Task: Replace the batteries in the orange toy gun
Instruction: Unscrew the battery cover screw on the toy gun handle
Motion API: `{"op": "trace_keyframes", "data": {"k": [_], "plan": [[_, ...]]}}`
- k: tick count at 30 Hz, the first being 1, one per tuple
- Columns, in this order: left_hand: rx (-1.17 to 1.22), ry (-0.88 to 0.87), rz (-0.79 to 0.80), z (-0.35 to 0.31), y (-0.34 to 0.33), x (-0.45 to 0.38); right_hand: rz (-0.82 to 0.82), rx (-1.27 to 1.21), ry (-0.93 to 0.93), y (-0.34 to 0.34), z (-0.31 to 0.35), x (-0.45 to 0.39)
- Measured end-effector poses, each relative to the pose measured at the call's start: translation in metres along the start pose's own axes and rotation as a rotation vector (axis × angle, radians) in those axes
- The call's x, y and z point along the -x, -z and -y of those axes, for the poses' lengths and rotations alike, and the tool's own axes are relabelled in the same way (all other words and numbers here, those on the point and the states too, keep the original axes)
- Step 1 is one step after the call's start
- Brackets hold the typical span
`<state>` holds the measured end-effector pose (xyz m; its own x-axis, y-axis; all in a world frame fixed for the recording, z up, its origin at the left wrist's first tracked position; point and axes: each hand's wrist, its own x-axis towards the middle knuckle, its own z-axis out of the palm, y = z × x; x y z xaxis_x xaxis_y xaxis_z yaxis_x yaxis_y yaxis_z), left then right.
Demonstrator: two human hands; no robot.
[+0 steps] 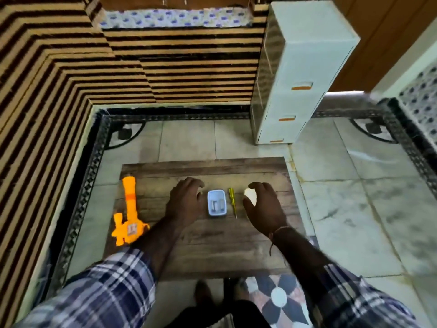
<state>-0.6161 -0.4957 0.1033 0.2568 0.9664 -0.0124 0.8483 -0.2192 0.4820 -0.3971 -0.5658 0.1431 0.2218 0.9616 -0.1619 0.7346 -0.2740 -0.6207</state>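
I see the orange toy gun (pixel 128 213) on the board's (pixel 212 245) left edge, barrel pointing away (label unreadable). My left hand (pixel 185 203) hovers, fingers loosely curled; right hand (pixel 264 207) cups a white object (pixel 250 196).

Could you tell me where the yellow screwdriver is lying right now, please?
In the head view, the yellow screwdriver lies on the wooden board, between the small blue tray and the right hand.

Orange toy gun (pixel 128 210), blue box (pixel 217 203), screwdriver (pixel 232 201) on wooden board (pixel 212 245), hands alongside.
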Motion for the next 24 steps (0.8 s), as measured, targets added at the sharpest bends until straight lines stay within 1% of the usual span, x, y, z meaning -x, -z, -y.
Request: {"op": "trace_keyframes", "data": {"k": [5,12,15,17,19,21,24], "plan": [[-0.044,0.047,-0.001,0.015,-0.004,0.004,0.044,-0.034,0.009,-0.029,-0.006,-0.016],[-0.03,0.054,-0.115,0.044,-0.035,-0.016,0.077,-0.038,0.024,-0.078,-0.029,-0.052],[-0.001,0.041,-0.143,0.063,-0.066,-0.027,0.051,-0.042,0.029,-0.109,-0.043,-0.067],[0.006,0.018,-0.165,0.074,-0.085,-0.035,0.038,-0.03,0.056,-0.129,-0.05,-0.078],[0.012,0.033,-0.203,0.082,-0.097,-0.044,0.019,-0.017,0.091,-0.144,-0.052,-0.091],[0.025,0.034,-0.236,0.097,-0.116,-0.051,-0.02,-0.012,0.131,-0.164,-0.057,-0.105],[0.024,0.018,-0.243,0.109,-0.136,-0.055,-0.092,-0.027,0.179,-0.183,-0.061,-0.116]]}}
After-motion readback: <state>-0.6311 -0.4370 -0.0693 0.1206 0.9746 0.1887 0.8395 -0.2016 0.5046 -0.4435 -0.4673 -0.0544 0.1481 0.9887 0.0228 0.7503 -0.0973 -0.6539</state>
